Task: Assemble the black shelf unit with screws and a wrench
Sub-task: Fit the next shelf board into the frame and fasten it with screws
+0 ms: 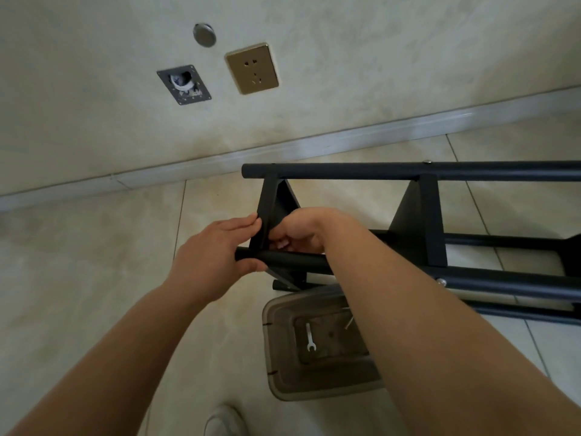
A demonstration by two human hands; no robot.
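The black shelf unit lies on its side on the tiled floor, its tubes running off to the right. My left hand grips the end of the near black tube, fingers laid along the end shelf panel. My right hand is curled in behind that panel, just above the tube; what its fingertips pinch is hidden. A small silver wrench lies inside a translucent plastic bin below my right forearm, beside a few silver screws.
A beige wall with a socket plate, an open junction box and a round metal cap rises behind a pale skirting board. A light shoe shows at the bottom edge. Silver bolt heads sit on the tubes.
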